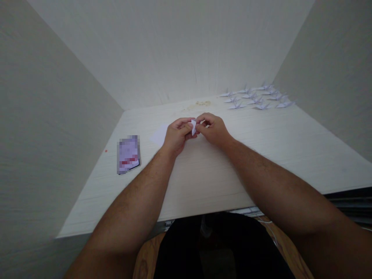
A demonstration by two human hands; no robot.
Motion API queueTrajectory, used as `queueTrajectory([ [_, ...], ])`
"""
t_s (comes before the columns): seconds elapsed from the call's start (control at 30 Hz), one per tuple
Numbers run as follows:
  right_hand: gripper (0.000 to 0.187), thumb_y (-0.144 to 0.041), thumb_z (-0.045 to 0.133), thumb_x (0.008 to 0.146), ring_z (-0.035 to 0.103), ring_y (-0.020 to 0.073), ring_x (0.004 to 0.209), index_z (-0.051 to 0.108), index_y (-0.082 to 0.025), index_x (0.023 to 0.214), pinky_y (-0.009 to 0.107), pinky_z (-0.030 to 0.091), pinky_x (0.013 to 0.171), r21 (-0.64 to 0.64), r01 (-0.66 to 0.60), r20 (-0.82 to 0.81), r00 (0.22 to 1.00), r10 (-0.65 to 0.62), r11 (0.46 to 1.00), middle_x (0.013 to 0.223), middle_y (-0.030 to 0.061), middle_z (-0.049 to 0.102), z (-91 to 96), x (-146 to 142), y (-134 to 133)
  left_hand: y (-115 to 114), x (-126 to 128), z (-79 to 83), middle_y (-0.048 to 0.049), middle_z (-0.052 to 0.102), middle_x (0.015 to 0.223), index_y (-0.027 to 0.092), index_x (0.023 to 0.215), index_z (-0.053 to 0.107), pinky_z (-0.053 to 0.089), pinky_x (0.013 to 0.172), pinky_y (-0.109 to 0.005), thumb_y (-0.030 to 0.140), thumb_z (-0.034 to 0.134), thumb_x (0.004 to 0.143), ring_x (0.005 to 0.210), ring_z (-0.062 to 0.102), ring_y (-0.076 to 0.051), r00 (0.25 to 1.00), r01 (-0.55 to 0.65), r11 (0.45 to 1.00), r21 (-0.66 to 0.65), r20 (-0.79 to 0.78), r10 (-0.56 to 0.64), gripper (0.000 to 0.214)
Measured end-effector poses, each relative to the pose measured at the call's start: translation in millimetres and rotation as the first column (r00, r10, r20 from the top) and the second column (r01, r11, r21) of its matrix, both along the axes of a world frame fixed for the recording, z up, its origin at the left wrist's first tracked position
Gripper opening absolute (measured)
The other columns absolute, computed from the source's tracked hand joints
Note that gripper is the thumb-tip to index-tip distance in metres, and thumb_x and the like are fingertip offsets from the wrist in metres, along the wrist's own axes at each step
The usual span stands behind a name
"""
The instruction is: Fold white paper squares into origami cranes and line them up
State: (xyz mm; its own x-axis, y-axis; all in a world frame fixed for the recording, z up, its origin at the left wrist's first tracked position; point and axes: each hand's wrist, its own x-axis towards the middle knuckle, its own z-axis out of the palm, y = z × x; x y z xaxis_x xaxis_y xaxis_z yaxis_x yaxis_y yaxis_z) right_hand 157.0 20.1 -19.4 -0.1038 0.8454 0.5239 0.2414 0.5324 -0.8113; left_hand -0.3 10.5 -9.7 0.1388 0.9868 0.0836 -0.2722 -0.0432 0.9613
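Both my hands meet over the middle of the white desk (pixel 261 155). My left hand (pixel 176 135) and my right hand (pixel 213 128) pinch a small folded piece of white paper (pixel 193 127) between their fingertips, holding it just above the desk. Most of the folded paper is hidden by my fingers. A flat sheet of white paper (pixel 159 135) lies on the desk right behind my left hand.
Several folded paper cranes (pixel 257 97) stand in rows at the far right of the desk. A purple packet (pixel 128 154) lies at the left. A brownish stain (pixel 200 104) marks the far edge. Partition walls enclose the desk on three sides.
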Motion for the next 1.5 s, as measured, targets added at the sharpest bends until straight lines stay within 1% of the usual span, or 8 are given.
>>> queueTrajectory([
  [0.33,0.008,-0.019,0.063,0.074,0.053,0.0114,0.061,0.056,-0.021,0.073,0.027,0.041,0.059,-0.054,0.039,0.05,0.998,-0.036,0.998,0.071,-0.0029,0.061,4.7,0.6,-4.5,-0.2,2.1,0.5,-0.0016,0.071,0.077,0.016,0.09,0.07,0.058,0.063,-0.028,0.026,0.083,0.065,0.064,0.066,-0.013,0.998,-0.06,0.998,-0.012,-0.018,0.06,0.03],
  [0.47,0.006,-0.018,0.062,0.073,0.051,0.0109,0.058,0.058,-0.021,0.075,0.027,0.04,0.058,-0.053,0.046,0.04,0.998,-0.044,0.998,0.069,-0.0035,0.059,3.7,0.7,-4.1,-0.2,2.3,0.3,-0.0016,0.071,0.077,0.017,0.089,0.071,0.058,0.064,-0.028,0.024,0.082,0.065,0.066,0.066,-0.013,0.996,-0.089,0.996,-0.01,-0.011,0.088,0.028],
  [0.57,0.011,-0.014,0.062,0.069,0.05,0.0102,0.057,0.062,-0.019,0.079,0.028,0.042,0.061,-0.048,0.034,0.033,0.999,-0.032,0.998,0.073,-0.0025,0.061,3.2,0.9,-3.1,0.5,1.5,-0.8,-0.0016,0.071,0.078,0.017,0.089,0.071,0.058,0.065,-0.028,0.025,0.082,0.065,0.067,0.065,-0.012,0.995,-0.103,0.995,-0.004,-0.006,0.103,0.027],
  [0.77,0.017,-0.015,0.062,0.067,0.048,0.0088,0.055,0.068,-0.018,0.082,0.025,0.041,0.056,-0.142,-0.032,-0.06,0.998,0.023,0.989,0.073,-0.0025,0.063,2.5,1.1,-0.4,1.8,-0.1,-2.2,-0.002,0.072,0.081,0.017,0.09,0.071,0.058,0.063,-0.027,0.026,0.082,0.066,0.067,0.065,-0.012,0.996,-0.091,0.996,-0.004,0.01,0.091,0.028],
  [1.0,0.018,-0.028,0.075,0.067,0.049,0.0087,0.053,0.072,-0.018,0.081,0.024,0.042,0.05,-0.214,-0.132,-0.168,0.981,0.096,0.968,0.068,-0.0017,0.065,2.6,2.5,0.9,-0.2,0.0,1.3,-0.002,0.071,0.079,0.017,0.091,0.07,0.058,0.06,-0.026,0.026,0.084,0.067,0.066,0.066,-0.012,0.999,-0.045,0.998,-0.043,0.017,0.046,0.029],
  [1.1,0.019,-0.029,0.078,0.066,0.052,0.0092,0.056,0.073,-0.018,0.081,0.024,0.043,0.049,-0.226,-0.167,-0.195,0.973,0.123,0.96,0.074,0.0002,0.068,1.5,3.2,1.6,-0.6,-0.3,1.6,-0.0027,0.072,0.081,0.017,0.091,0.07,0.057,0.059,-0.025,0.028,0.085,0.066,0.067,0.066,-0.012,0.999,-0.032,0.998,-0.05,0.011,0.033,0.031],
  [1.23,0.021,-0.031,0.08,0.064,0.054,0.0094,0.059,0.073,-0.018,0.08,0.023,0.045,0.05,-0.213,-0.185,-0.199,0.97,0.143,0.959,0.082,0.002,0.07,1.6,3.8,1.4,-0.4,-0.4,1.1,-0.0027,0.072,0.082,0.017,0.09,0.071,0.057,0.059,-0.024,0.03,0.087,0.065,0.067,0.066,-0.012,1.0,-0.028,0.998,-0.048,0.004,0.028,0.033],
  [1.5,0.022,-0.034,0.08,0.065,0.054,0.009,0.057,0.072,-0.018,0.078,0.023,0.044,0.048,-0.247,-0.185,-0.216,0.967,0.131,0.951,0.077,0.0014,0.069,3.3,2.5,-0.5,0.2,-1.1,0.2,-0.0023,0.072,0.082,0.017,0.09,0.07,0.056,0.058,-0.024,0.032,0.088,0.063,0.066,0.066,-0.012,1.0,-0.011,0.998,-0.055,0.014,0.012,0.035],
])
